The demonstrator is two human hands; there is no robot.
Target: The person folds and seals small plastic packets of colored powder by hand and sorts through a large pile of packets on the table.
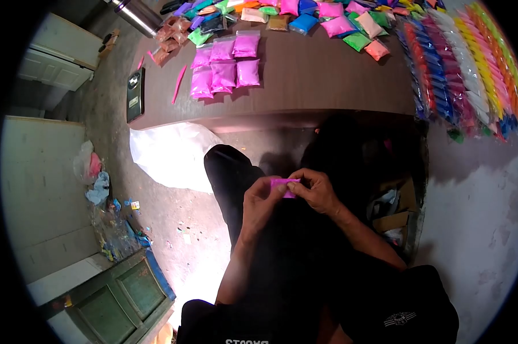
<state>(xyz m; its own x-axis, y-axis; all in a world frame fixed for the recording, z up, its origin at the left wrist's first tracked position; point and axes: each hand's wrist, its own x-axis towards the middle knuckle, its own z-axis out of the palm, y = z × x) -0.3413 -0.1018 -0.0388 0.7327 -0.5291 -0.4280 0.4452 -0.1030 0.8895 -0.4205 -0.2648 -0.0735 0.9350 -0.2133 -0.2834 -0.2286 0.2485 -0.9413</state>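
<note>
A small pink packet (286, 182) is held above my lap, pinched between the fingers of both hands. My left hand (263, 198) grips its left side, and my right hand (314, 192) has thumb and fingers closed on its right side. Beyond them, on the brown table (305, 80), several filled pink bags (223, 75) lie in two rows. A thin pink stick (179, 85) and a dark phone-like device (135, 94) rest to the left of these bags.
Many coloured packets (339, 26) lie along the table's far side, with a metal flask (137, 17) at the back left. Strips of coloured packets (459, 74) hang at the right. A white plastic sheet (170, 155) and a cardboard box (407, 198) are below the table.
</note>
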